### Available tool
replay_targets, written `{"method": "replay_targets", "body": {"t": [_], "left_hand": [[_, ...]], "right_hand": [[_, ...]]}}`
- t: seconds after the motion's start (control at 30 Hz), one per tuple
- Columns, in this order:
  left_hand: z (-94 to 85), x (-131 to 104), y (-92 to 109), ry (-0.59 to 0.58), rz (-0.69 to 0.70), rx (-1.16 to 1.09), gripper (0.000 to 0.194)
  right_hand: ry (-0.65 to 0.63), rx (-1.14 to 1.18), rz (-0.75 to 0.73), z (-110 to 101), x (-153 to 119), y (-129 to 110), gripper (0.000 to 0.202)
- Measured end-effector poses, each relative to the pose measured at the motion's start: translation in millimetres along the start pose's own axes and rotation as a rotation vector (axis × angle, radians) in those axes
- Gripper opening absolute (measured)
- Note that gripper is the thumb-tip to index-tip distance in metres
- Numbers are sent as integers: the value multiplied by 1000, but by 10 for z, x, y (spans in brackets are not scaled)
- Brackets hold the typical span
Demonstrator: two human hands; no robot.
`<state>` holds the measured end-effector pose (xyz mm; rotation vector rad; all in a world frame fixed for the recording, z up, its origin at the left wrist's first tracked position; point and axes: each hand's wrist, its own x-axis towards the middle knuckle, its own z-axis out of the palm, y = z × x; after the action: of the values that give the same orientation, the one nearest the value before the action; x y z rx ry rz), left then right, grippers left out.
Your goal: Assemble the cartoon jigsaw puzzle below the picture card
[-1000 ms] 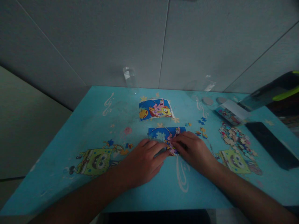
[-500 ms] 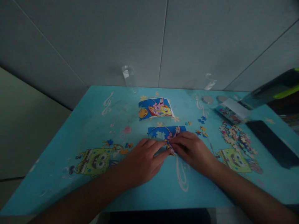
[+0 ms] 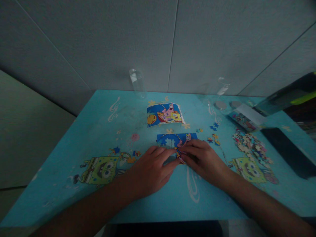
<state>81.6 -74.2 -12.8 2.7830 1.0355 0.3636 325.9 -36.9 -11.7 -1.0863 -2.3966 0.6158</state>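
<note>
A partly assembled jigsaw puzzle (image 3: 161, 137) with a blue background lies on the table in front of me, a gap in its left part. My left hand (image 3: 154, 171) grips its lower part, thumb and index fingertips resting at the edge with a space between them. From the right, my right hand (image 3: 203, 158) pinches at the lower pieces; the small puzzle piece under its fingertips is mostly covered. Both hands' fingertips nearly meet. Just beyond lies a picture sheet (image 3: 164, 115) showing cartoon figures in a boat.
Loose puzzle pieces (image 3: 251, 146) are heaped at the right, beside a dark phone-like slab (image 3: 287, 151). A few pieces (image 3: 214, 139) lie nearer the puzzle. Behind are a small printed box (image 3: 243, 120), round lids (image 3: 220, 105) and a clear cylinder (image 3: 137, 84) by the wall.
My right fingers have shifted slightly at the lower part of the puzzle. My left hand stays almost still, and the view has moved a little.
</note>
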Motion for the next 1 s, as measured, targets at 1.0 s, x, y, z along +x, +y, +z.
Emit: {"method": "replay_targets", "body": {"t": [1.0], "left_hand": [[23, -11, -17, 35, 12, -14, 41]], "right_hand": [[213, 249, 293, -252, 37, 30, 30]]}}
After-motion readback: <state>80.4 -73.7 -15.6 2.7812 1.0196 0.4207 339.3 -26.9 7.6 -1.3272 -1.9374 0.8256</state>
